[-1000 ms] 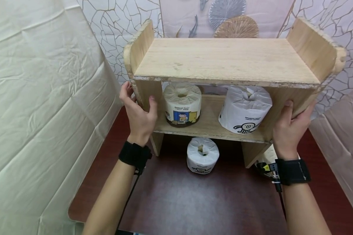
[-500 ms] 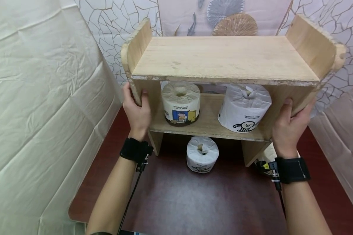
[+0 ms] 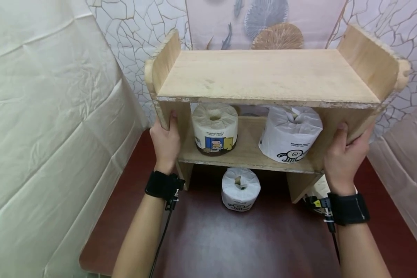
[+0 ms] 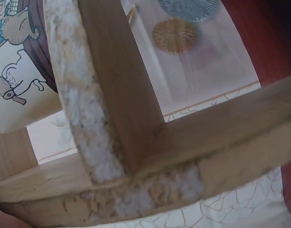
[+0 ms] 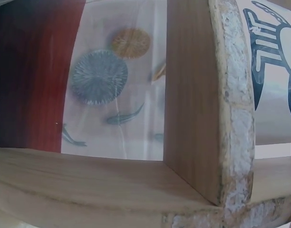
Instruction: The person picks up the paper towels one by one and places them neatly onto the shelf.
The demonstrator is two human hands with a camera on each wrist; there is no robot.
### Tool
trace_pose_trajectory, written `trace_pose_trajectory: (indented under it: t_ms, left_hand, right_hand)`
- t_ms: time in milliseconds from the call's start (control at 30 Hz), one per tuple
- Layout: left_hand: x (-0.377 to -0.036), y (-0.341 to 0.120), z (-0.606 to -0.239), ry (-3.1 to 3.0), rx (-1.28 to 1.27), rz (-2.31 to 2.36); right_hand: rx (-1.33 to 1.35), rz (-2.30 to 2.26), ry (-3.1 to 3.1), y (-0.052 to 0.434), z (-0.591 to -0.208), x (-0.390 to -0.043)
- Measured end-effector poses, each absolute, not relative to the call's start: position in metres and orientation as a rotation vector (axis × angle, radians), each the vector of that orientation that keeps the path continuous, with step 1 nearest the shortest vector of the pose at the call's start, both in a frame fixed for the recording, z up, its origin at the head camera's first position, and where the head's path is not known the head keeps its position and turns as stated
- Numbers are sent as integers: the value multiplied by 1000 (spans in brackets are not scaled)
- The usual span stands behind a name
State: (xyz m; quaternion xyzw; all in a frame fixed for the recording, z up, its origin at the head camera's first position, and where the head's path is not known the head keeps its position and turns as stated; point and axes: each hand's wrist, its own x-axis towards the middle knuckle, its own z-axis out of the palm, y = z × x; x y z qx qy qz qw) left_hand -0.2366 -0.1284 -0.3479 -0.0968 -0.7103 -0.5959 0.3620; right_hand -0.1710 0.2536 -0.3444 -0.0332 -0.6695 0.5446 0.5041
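Lowered slightly, rough-edged wooden shelf sits gripped by left hand and right hand.

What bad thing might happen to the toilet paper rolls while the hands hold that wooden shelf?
1. Both hands, left hand and right hand, grip the shelf by its side panels. If it tips, the two loose rolls on the middle board may slide or roll off.
2. Another roll stands on the table under the shelf, between its legs; a leg might knock it if the shelf shifts sideways.
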Motion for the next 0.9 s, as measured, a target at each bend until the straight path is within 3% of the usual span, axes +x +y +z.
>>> trace_pose_trajectory:
  t_ms: [900]
  left_hand:
    - [-238,-127,-357,-1793,-246,-1534]
  right_hand:
    - [-120,1188,-1694,259,-348,-166]
